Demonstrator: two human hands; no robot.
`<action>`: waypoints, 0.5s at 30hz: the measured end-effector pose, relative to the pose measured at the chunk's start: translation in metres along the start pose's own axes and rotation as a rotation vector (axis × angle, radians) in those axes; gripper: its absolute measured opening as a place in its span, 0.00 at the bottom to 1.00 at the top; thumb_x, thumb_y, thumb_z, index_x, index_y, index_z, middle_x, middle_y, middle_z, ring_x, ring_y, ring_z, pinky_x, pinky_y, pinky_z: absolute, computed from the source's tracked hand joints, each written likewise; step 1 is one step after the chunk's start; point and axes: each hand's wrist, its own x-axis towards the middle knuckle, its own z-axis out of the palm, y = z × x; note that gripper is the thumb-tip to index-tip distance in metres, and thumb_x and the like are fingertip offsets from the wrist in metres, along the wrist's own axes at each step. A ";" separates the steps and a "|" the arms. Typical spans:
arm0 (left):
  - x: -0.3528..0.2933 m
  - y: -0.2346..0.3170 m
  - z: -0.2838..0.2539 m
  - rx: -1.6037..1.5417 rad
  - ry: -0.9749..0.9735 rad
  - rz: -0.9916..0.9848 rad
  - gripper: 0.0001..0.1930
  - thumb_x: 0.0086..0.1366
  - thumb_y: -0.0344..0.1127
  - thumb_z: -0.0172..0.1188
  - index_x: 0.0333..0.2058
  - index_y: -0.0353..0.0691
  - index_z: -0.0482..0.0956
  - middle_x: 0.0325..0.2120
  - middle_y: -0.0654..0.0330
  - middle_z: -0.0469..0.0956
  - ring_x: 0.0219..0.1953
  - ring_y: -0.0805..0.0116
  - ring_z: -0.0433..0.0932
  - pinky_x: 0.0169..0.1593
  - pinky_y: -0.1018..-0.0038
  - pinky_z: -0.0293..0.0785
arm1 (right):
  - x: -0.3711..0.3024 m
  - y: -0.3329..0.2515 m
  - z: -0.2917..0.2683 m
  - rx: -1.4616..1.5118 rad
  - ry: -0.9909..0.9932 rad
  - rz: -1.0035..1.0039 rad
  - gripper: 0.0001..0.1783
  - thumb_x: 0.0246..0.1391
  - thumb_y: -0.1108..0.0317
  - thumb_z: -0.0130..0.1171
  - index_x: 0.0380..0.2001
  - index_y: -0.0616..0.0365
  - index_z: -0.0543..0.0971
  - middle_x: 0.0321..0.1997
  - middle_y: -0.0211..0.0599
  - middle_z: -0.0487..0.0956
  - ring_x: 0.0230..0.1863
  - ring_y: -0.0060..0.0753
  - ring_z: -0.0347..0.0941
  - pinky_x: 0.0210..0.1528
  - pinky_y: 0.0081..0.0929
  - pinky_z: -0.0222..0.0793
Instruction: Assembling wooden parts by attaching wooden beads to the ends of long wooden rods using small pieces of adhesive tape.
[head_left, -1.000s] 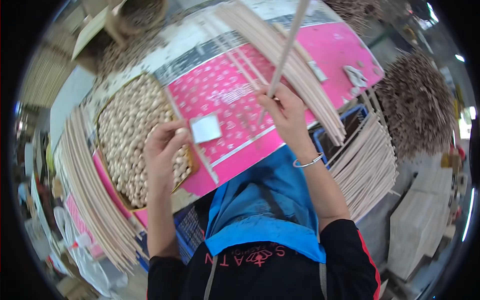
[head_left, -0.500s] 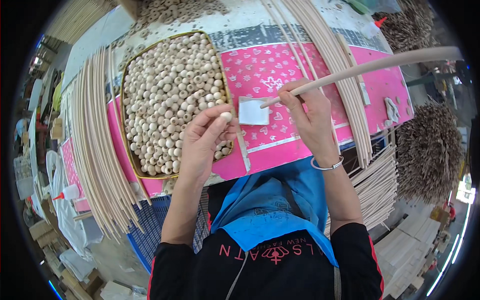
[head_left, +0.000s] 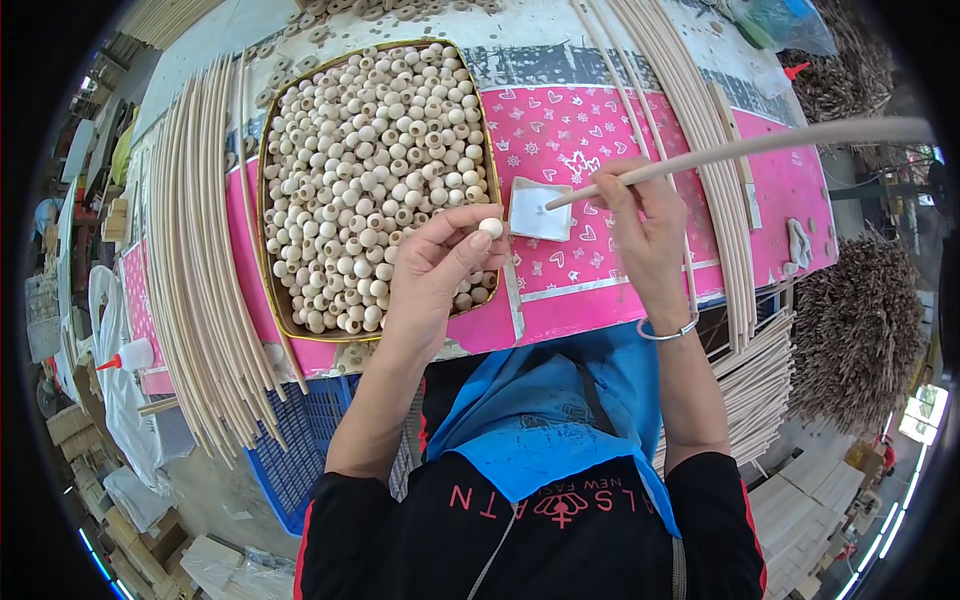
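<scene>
My left hand (head_left: pixel 437 268) pinches a pale round wooden bead (head_left: pixel 491 228) between thumb and fingertips, over the right edge of a large tray (head_left: pixel 488 140) heaped with similar drilled beads. In my right hand (head_left: pixel 650 225) is a long thin wooden dowel (head_left: pixel 740 148), held near its left end and slanting up to the right. The dowel's tip is over a small shallow square dish (head_left: pixel 540 222) with white stuff in it; whether it touches cannot be made out. A gap separates bead and dowel tip.
Bundles of dowels lie on the left (head_left: pixel 195 260) and right (head_left: pixel 715 190) of the pink-covered table (head_left: pixel 575 275). Red-tipped glue bottles (head_left: pixel 135 354) (head_left: pixel 775 80) stand at both sides. Flat wooden rings (head_left: pixel 330 25) are scattered at the back. A blue plastic crate (head_left: pixel 310 450) sits below.
In the picture, the table and both hands sit further right. The dowel tip has drawn back slightly from the dish's middle to its right edge. Both hands keep their holds.
</scene>
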 end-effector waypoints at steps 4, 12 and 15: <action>0.002 -0.001 0.004 -0.065 -0.046 -0.005 0.14 0.73 0.32 0.56 0.55 0.36 0.77 0.43 0.59 0.82 0.44 0.73 0.82 0.50 0.74 0.80 | -0.007 0.007 -0.007 0.197 0.087 0.121 0.07 0.66 0.70 0.57 0.40 0.64 0.79 0.30 0.33 0.79 0.32 0.22 0.78 0.33 0.20 0.74; 0.010 -0.003 0.019 -0.052 -0.036 0.005 0.15 0.73 0.32 0.55 0.56 0.36 0.77 0.44 0.60 0.80 0.45 0.74 0.80 0.52 0.76 0.78 | -0.015 -0.007 -0.033 0.375 0.265 0.141 0.11 0.71 0.67 0.50 0.41 0.63 0.78 0.34 0.35 0.81 0.34 0.23 0.79 0.39 0.21 0.77; 0.016 -0.005 0.029 0.038 -0.066 0.067 0.16 0.73 0.30 0.55 0.58 0.36 0.76 0.44 0.61 0.80 0.45 0.75 0.79 0.53 0.76 0.77 | -0.018 -0.017 -0.042 0.510 0.317 0.156 0.14 0.73 0.63 0.47 0.41 0.63 0.77 0.36 0.38 0.80 0.35 0.25 0.79 0.41 0.23 0.78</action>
